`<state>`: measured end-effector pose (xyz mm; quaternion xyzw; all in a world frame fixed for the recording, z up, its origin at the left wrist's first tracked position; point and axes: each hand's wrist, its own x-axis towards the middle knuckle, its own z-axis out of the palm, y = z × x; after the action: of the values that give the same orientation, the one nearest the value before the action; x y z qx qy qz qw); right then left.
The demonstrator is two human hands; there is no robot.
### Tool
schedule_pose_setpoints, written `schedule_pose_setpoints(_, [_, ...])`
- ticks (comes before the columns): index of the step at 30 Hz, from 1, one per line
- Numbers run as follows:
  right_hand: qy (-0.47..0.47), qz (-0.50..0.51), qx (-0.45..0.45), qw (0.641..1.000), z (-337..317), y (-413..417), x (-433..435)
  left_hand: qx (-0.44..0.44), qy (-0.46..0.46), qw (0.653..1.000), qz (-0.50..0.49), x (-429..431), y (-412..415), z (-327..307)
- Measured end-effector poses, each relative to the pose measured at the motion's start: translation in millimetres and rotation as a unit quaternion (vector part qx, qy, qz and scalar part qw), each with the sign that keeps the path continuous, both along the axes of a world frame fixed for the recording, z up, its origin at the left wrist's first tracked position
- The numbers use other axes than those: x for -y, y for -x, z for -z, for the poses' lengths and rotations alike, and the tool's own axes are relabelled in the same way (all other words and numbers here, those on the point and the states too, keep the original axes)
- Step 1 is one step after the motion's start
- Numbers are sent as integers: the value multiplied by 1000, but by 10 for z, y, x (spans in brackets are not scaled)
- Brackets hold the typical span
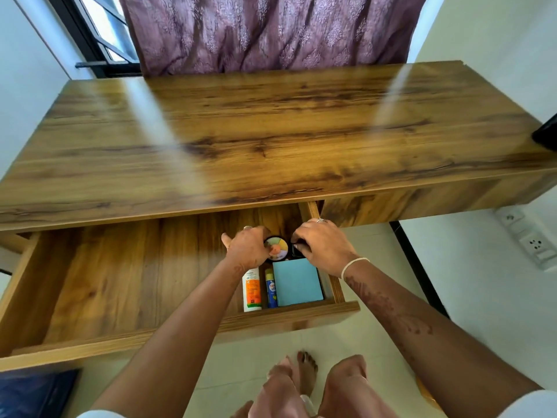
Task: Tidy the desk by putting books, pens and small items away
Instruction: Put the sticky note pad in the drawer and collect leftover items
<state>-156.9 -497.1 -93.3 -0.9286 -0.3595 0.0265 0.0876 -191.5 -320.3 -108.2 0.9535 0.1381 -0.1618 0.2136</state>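
Under the wide wooden desk [271,131], where its drawer [289,315] stands pulled out, the left hand [248,247] and right hand [324,242] reach into the back right corner, fingers curled. Nearer the front lie a blue notepad [297,282] and a white-and-orange tube [251,289]. The left hand grips a round tin [277,249]; a glue stick [271,288] lies between tube and notepad; the right hand pinches a small dark item [297,248] beside the tin
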Motion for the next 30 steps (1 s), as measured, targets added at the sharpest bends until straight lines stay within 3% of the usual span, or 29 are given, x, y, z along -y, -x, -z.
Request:
schedule_pose_setpoints(4, [-25, 23, -109, 993, -87, 341, -150, 47, 14, 999, 3, -127, 353, -176])
schedule_pose_setpoints(8, [-78, 45, -250, 964, -155, 760, -330, 68, 38, 997, -17, -306, 790, -248])
schedule_pose_setpoints(11, [-67, 32, -282, 957, -180, 1059, -466, 74, 38, 996, -32, -420, 1104, -259])
schedule_pose_setpoints(22, [15, 30, -160, 987, -328, 1268, -642, 54, 105, 993, 12, -714, 1550, -357])
schedule_pose_setpoints(30, [26, 47, -39, 998, -334, 1102, -744, 74, -49, 994, 58, -667, 1376, -387])
